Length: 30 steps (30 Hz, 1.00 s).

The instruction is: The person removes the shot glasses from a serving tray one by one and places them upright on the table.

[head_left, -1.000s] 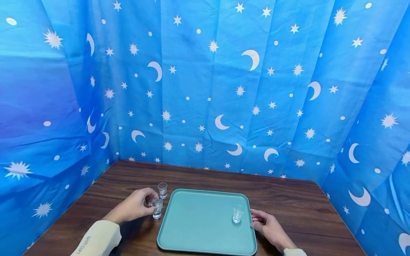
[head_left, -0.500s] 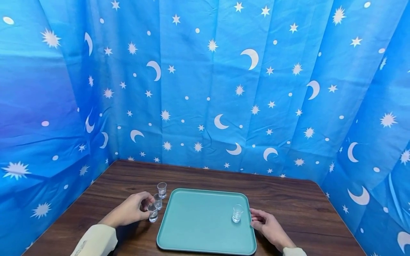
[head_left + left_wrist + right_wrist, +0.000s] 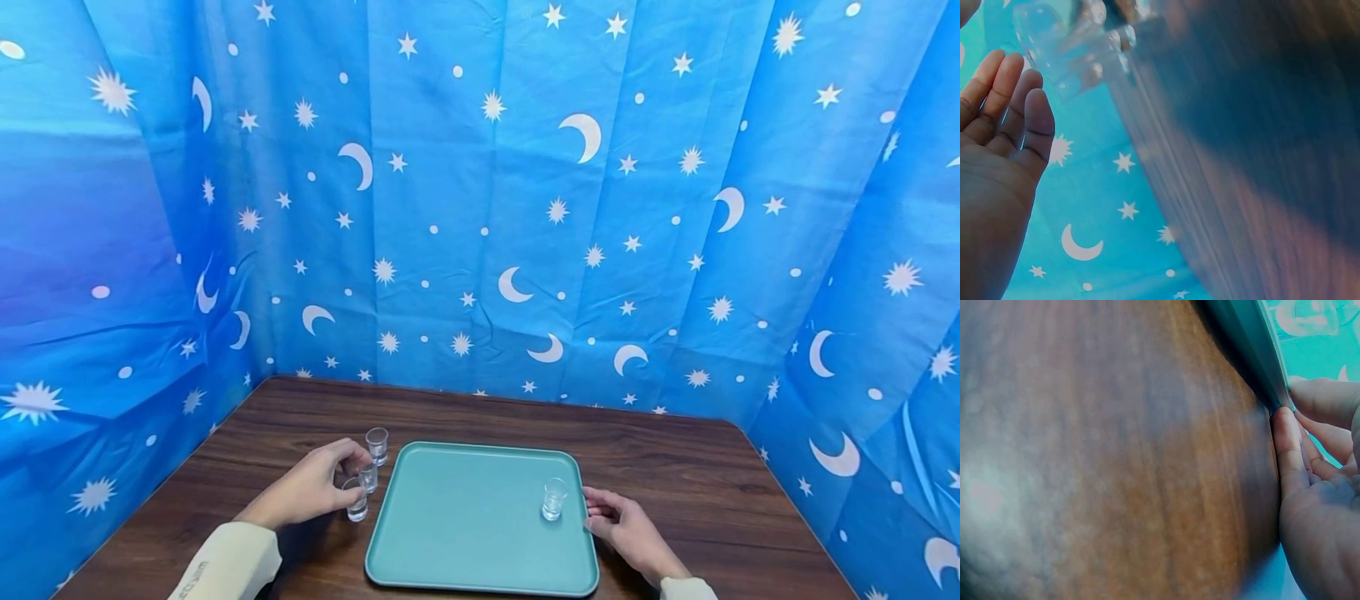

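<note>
Three small clear shot glasses stand in a line left of the tray: a front one [image 3: 356,502], a middle one [image 3: 368,477] partly hidden by fingers, and a back one [image 3: 377,447]. My left hand [image 3: 322,483] hovers beside them, thumb near the front glass and fingertips by the middle one. In the left wrist view its fingers [image 3: 1007,87] look fairly straight, apart from the blurred glasses [image 3: 1085,50]. My right hand [image 3: 626,529] pinches the right rim of a green tray [image 3: 480,517], thumb on top. A lone shot glass [image 3: 553,500] stands upright on the tray's right side.
The tray lies on a dark wood-grain table [image 3: 637,450]. Blue cloth [image 3: 450,208] printed with moons and stars hangs behind the table and along both sides.
The front glass has come toward me and left, showing the middle glass. My left hand has let go of it and shifted slightly back toward the middle glass. The right hand stays on the tray.
</note>
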Motion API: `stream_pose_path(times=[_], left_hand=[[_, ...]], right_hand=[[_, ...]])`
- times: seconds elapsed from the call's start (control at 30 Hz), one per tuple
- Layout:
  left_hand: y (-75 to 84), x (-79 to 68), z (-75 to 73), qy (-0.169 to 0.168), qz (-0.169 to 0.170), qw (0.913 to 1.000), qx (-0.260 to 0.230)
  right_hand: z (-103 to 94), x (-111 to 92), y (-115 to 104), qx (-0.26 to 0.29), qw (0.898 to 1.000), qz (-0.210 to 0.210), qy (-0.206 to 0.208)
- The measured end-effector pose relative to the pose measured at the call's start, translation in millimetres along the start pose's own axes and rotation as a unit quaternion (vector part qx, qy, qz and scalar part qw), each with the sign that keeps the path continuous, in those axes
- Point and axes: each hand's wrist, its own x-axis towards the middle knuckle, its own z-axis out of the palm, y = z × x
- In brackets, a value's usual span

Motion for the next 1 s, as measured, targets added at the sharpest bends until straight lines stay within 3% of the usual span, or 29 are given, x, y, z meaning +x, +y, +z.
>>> stream_pose_path(times=[0.27, 1.0], left_hand=[[11.2, 7.9, 5.1, -0.013, 0.024, 0.9992, -0.029], [30.9, 20.4, 14.9, -0.027, 0.053, 0.9979, -0.025]], right_hand=[[1.2, 0, -1, -0.001, 1.0, 0.004, 0.0], [-1.3, 1, 0, 0.001, 1.0, -0.005, 0.003]])
